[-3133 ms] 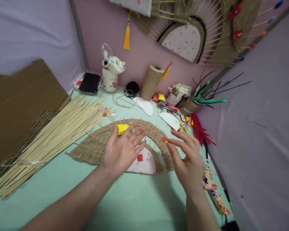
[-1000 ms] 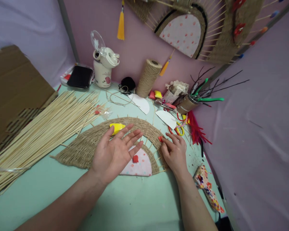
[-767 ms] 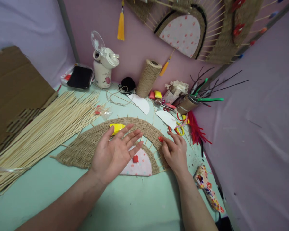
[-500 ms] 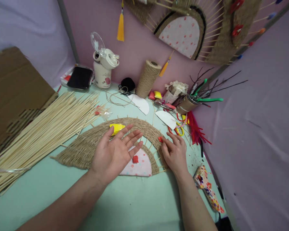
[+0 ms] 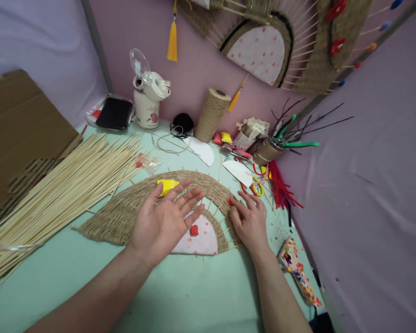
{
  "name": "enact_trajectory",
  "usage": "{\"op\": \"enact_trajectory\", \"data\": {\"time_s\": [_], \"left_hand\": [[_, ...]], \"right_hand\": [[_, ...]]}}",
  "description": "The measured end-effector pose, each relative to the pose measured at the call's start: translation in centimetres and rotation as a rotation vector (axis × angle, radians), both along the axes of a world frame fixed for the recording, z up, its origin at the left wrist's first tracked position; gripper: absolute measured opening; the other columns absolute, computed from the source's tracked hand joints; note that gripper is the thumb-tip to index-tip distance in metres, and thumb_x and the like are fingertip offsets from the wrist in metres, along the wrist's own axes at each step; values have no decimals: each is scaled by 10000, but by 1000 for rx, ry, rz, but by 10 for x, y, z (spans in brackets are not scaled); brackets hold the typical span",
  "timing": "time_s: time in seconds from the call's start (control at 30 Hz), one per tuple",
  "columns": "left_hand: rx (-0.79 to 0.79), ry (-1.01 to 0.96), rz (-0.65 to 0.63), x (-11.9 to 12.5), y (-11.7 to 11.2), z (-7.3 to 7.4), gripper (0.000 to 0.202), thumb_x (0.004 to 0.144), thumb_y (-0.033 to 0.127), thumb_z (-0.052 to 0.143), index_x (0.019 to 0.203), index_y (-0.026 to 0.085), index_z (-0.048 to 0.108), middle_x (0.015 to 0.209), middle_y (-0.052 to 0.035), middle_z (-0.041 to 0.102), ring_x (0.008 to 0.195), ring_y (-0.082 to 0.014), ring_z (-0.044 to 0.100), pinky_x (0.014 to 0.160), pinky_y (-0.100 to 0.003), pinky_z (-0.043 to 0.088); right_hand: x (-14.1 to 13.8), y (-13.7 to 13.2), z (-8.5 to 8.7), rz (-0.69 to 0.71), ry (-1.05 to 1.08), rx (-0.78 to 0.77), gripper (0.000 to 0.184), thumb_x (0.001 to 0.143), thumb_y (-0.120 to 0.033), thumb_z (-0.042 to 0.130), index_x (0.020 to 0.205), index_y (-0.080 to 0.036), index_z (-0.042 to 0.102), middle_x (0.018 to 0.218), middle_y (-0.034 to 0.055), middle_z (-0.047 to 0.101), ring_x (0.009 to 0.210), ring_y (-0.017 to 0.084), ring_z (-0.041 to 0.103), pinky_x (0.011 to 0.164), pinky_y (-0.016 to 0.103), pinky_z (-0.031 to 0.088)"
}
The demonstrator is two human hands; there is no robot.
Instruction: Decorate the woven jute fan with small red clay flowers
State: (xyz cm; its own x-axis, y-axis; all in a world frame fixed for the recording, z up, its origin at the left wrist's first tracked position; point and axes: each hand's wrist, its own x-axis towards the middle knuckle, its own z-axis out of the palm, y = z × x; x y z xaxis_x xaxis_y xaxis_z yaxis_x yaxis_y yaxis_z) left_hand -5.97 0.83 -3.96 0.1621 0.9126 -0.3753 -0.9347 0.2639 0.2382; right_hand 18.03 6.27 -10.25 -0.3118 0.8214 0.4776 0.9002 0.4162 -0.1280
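Observation:
My left hand (image 5: 161,222) is held palm up with its fingers spread, above the woven twine fan (image 5: 114,217) on the table. Nothing lies in that palm. Behind its thumb, a yellow packet (image 5: 167,186) rests on the fan's band. Over the right part of the band, my right hand (image 5: 249,219) is back up, fingers loosely extended. Its index fingertip is at a small red lump (image 5: 229,201); whether it presses on it I cannot tell. A red piece (image 5: 194,230) sits on the fan's white dotted half-circle (image 5: 206,240).
Thin bamboo sticks (image 5: 65,185) and cardboard (image 5: 24,111) lie left. Along the back stand a white jar (image 5: 148,108), a twine spool (image 5: 212,115) and a tube (image 5: 268,150) with pliers. Right are white cutouts (image 5: 238,173), red pipe cleaners (image 5: 280,185) and a flower-patterned glue gun (image 5: 296,268).
Both hands keep almost the same pose. The whole view has shifted very slightly, and the right hand appears a little farther left.

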Motion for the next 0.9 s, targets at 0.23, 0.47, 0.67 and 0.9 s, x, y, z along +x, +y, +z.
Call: {"op": "enact_trajectory", "data": {"time_s": [0.23, 0.47, 0.67, 0.9], "left_hand": [[-12, 0, 2, 0, 0, 2, 421, 918, 421, 476, 1206, 142, 606, 1139, -160, 641, 1142, -262, 615, 923, -385, 551], [-4, -16, -1, -1, 0, 2, 365, 902, 385, 506, 1136, 135, 633, 1050, -140, 654, 1034, -242, 655, 893, -363, 560], [-36, 2, -2, -1, 1, 1, 276, 881, 306, 529, 1052, 123, 645, 875, -87, 636, 811, -171, 656, 726, -280, 571], [22, 45, 17, 0, 3, -3, 128, 890, 148, 533, 798, 134, 620, 692, 7, 516, 593, -73, 519, 512, -166, 437]], "right_hand": [[0, 0, 0, -8, -14, -1, 274, 909, -269, 530, 1088, -231, 734, 1299, 101, 612, 1194, 305, 443, 1028, 548, 400], [3, -3, 16, -7, 128, 100, 267, 920, -257, 507, 1086, -228, 713, 1289, 105, 611, 1189, 286, 465, 1028, 547, 402], [8, -43, 78, -16, 230, 8, 295, 939, -395, 513, 1172, -292, 663, 1340, 84, 578, 1245, 300, 467, 1033, 578, 375], [-44, -52, 120, 156, 682, 2, 180, 921, -308, 572, 1037, -260, 701, 1098, 56, 702, 1082, 225, 628, 978, 446, 486]]}}
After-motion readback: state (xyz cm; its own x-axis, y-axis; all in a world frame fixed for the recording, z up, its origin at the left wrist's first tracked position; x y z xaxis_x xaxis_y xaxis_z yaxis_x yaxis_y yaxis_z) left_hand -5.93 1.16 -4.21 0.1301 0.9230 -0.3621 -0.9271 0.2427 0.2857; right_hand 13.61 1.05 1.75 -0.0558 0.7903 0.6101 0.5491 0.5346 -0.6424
